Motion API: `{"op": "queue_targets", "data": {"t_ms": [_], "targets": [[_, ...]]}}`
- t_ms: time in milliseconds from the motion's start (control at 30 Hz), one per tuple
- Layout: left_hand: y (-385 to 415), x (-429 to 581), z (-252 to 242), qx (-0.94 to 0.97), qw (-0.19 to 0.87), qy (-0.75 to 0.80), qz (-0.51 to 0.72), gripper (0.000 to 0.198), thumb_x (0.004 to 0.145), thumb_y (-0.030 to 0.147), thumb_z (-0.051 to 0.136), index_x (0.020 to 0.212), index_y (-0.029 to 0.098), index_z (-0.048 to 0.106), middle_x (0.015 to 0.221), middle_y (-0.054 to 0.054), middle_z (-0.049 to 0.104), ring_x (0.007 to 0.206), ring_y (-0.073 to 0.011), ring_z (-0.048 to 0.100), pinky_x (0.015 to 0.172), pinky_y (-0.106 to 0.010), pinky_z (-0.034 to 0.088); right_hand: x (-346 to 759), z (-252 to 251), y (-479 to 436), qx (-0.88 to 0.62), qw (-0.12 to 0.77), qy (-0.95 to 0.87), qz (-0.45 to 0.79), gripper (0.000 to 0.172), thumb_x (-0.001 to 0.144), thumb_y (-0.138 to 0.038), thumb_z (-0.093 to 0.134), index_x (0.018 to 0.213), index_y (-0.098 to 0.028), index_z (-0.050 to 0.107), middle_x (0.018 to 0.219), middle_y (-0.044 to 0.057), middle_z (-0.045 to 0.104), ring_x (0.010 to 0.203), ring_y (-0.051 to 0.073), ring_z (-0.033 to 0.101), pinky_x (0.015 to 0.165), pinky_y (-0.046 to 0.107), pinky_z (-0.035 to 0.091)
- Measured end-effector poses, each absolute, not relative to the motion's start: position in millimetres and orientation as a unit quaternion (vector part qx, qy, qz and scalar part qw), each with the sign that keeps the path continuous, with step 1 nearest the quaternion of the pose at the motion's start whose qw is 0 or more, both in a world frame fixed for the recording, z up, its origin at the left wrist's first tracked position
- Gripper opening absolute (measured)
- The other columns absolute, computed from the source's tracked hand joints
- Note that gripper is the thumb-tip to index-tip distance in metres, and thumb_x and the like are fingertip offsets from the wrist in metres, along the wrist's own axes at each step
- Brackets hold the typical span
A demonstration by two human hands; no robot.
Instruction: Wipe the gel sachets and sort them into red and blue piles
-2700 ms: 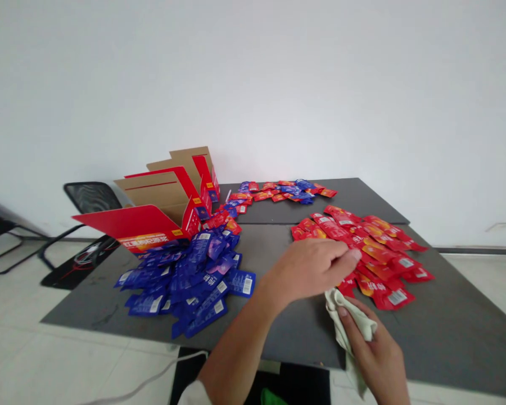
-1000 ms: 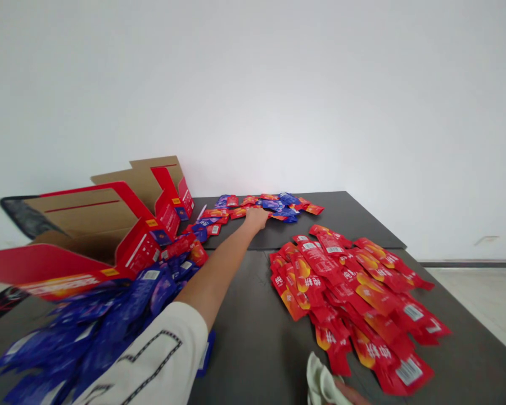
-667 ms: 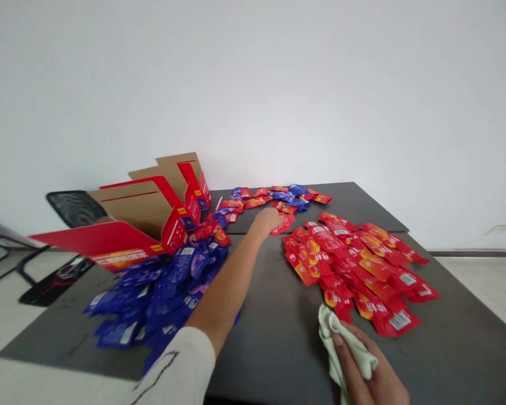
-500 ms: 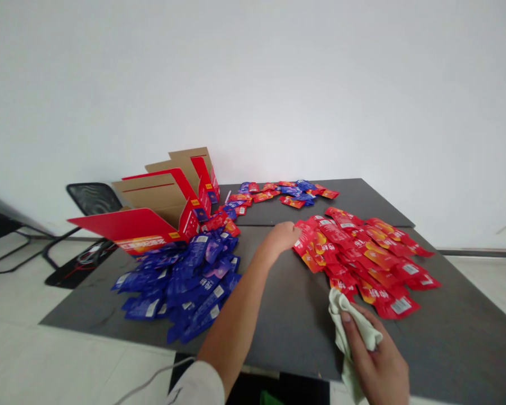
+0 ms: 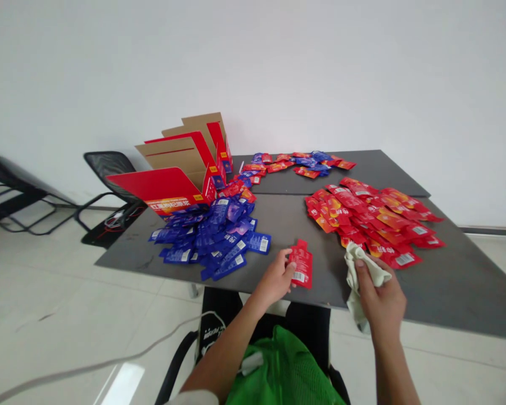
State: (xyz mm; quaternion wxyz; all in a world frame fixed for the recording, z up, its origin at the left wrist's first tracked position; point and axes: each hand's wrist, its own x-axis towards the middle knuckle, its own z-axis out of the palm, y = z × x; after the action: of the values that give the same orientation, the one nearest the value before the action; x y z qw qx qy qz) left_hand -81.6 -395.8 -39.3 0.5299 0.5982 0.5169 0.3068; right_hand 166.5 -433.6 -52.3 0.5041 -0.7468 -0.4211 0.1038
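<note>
Swinging back from the red heap [image 5: 373, 216], the left hand [image 5: 277, 279] is now sitting by the near edge of the bench [image 5: 280, 216], bringing 1 red sachet [image 5: 302, 265] along; that's putting the work onto this 1 sachet, away from the heaps. Running left to right: 3 cardboard boxes [image 5: 175, 194] are standing in a receding row, and 1 blue heap [image 5: 225, 239] is spilling just in front, overlapping too much for counting. Next, the left fingers are pinching the red sachet by its left side; whether it's touching the bench isn't showing. Behind, 1 mixed strip [image 5: 278, 166] of red and blue is curving along the far side. Over on the right, the right hand [image 5: 383, 295] is gripping 1 crumpled pale cloth [image 5: 353, 271], its fingers closing firmly around the folds, while that 1 red heap is lying just beyond, also overlapping past counting.
</note>
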Motion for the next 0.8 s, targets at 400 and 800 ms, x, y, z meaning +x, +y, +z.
{"op": "queue_targets", "data": {"t_ms": [400, 800], "targets": [[-467, -83, -21, 0.839, 0.059, 0.494, 0.222, 0.042, 0.106, 0.033, 0.063, 0.148, 0.025, 0.059, 0.156, -0.014, 0.054, 0.130, -0.0321, 0.059, 0.104, -0.050, 0.058, 162, -47, -435, -0.736, 0.511, -0.437, 0.085, 0.065, 0.090, -0.076, 0.067, 0.125, -0.022, 0.077, 0.111, 0.012, 0.080, 0.106, 0.036, 0.074, 0.091, 0.047, 0.054], [-464, -79, -56, 0.901, -0.031, 0.384, 0.200, 0.052, 0.108, 0.044, 0.062, 0.154, 0.021, 0.057, 0.163, -0.006, 0.056, 0.146, -0.0260, 0.050, 0.108, -0.041, 0.051, 183, -16, -415, -0.701, 0.430, -0.534, 0.194, 0.068, 0.088, -0.079, 0.069, 0.122, -0.022, 0.079, 0.105, 0.011, 0.082, 0.095, 0.035, 0.076, 0.083, 0.047, 0.059]]}}
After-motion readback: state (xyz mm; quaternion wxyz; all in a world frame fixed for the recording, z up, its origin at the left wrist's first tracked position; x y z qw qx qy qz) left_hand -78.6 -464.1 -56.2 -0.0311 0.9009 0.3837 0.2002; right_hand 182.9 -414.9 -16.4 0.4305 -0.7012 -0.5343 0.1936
